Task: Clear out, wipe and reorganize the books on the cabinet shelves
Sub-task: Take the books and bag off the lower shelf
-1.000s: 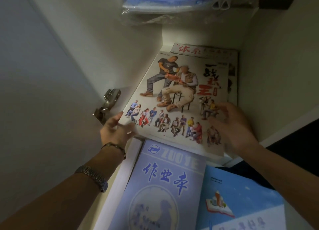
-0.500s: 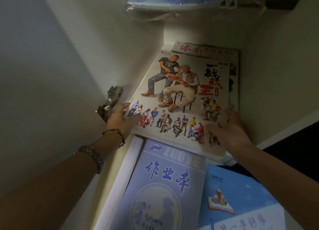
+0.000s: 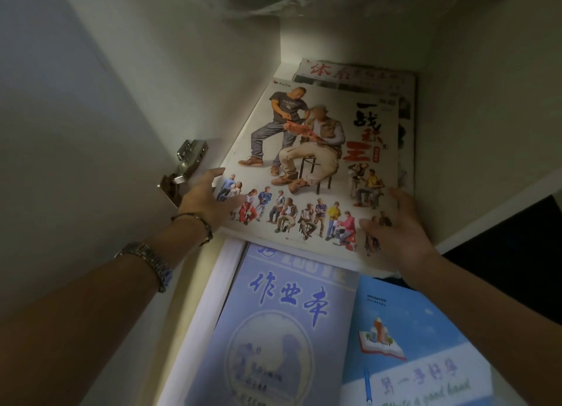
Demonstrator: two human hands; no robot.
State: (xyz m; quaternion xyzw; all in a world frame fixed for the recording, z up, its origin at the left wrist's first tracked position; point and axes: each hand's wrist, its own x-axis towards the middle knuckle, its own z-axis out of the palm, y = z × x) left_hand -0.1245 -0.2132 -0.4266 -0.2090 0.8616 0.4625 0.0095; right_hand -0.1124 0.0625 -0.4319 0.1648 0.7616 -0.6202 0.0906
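Left hand (image 3: 209, 200) spread flat, fingers straight, resting on the near left corner of the magazine (image 3: 316, 162). Right hand (image 3: 395, 226) likewise open, fingers loosely extended, pressing the near right corner at about 4 o'clock from the cover's middle. Magazine lying flat inside the cabinet (image 3: 188, 80), atop another paper (image 3: 355, 75) showing at 12 o'clock. At 6 o'clock, a pale blue workbook (image 3: 282, 314); beside it at 5 o'clock, a bright blue notebook (image 3: 419, 344). Metal hinge (image 3: 185, 165) at 9 o'clock.

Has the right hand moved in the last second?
Yes. The right hand slid toward the cabinet's right wall, onto the magazine's right edge.
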